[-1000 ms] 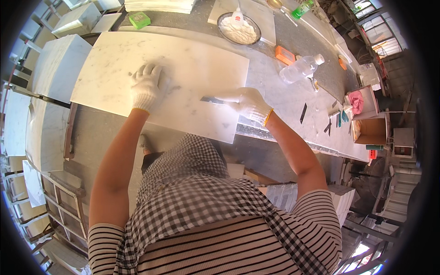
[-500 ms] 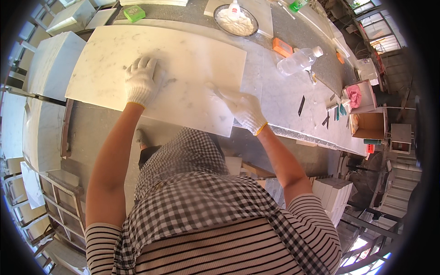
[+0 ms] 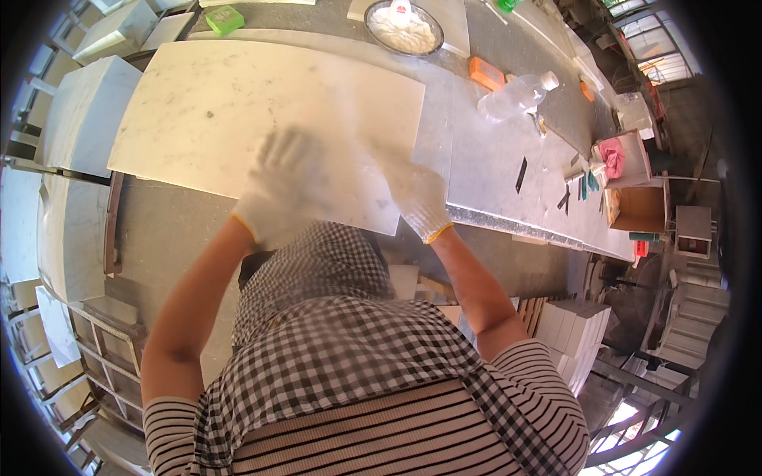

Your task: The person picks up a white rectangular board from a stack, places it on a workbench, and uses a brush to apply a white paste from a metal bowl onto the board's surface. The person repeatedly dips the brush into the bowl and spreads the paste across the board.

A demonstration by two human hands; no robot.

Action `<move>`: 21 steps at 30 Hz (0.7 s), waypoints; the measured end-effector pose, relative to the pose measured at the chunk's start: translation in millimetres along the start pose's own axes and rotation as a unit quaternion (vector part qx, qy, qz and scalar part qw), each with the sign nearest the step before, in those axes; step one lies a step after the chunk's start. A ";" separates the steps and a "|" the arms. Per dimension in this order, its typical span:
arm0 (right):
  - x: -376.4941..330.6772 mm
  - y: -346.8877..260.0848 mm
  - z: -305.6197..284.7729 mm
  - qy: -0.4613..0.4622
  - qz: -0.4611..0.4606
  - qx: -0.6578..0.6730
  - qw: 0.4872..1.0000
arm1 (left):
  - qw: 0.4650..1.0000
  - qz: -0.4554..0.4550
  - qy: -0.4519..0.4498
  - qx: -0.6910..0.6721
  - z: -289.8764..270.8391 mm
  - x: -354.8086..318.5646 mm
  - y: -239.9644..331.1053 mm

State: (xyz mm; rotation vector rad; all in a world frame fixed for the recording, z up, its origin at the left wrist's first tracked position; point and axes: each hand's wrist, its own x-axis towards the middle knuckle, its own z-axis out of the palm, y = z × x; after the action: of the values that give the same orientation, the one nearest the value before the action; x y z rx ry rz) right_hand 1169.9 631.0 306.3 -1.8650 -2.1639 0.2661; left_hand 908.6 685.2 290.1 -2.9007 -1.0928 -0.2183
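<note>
A pale, grey-veined stone slab [image 3: 206,119] lies flat on the work surface in front of me. My left hand [image 3: 286,178], in a white knit glove, is over the slab's near edge. Its fingers look stretched out, though motion smears them. At the slab's right end is my right hand [image 3: 417,190], also gloved, with its fingers pointing far and left. Those fingers are blurred, and whether they hold anything cannot be made out. A faint whitish haze hangs over the slab beyond my right hand.
Right of the slab stand a clear plastic bottle [image 3: 517,97] and an orange block [image 3: 486,73]. A round pan of white material [image 3: 403,30] sits at the back, a green box [image 3: 225,21] at the far left. Dark thin tools [image 3: 521,174] lie right. Stone blocks [image 3: 83,111] stand left.
My left hand has moved right and nearer to me over the slab. My right hand has shifted slightly left and nearer. The slab looks unmoved on the work surface.
</note>
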 end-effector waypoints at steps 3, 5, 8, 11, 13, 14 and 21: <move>-4.2 1.6 8.7 -0.001 0.010 -0.084 0.996 | 0.999 -0.020 -0.006 -0.043 -9.5 -7.3 15.1; -2.3 3.5 16.2 0.010 0.020 -0.062 0.998 | 0.996 -0.040 -0.036 -0.065 -14.5 -6.4 17.4; -4.6 3.1 24.9 0.080 0.034 -0.001 0.996 | 0.996 -0.046 -0.005 -0.071 -18.3 -4.6 18.4; -8.9 -0.4 27.7 0.095 0.055 0.060 0.992 | 0.997 -0.046 0.000 -0.065 -17.1 -3.6 19.5; -11.1 -4.7 26.3 0.067 0.084 0.063 0.992 | 0.997 -0.046 -0.002 -0.060 -16.0 -4.0 20.0; -11.8 -8.2 25.2 0.072 0.089 0.070 0.991 | 0.997 -0.047 -0.001 -0.057 -15.9 -4.5 20.3; -20.3 -34.1 9.4 -0.010 0.125 0.019 0.992 | 0.997 -0.055 -0.006 -0.061 -18.3 -5.4 20.6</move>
State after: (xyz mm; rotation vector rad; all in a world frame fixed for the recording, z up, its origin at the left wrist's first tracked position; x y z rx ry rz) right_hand 1137.6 606.1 306.4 -2.1202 -1.9210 0.3743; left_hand 915.9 664.7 307.8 -2.9525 -1.2874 -0.2824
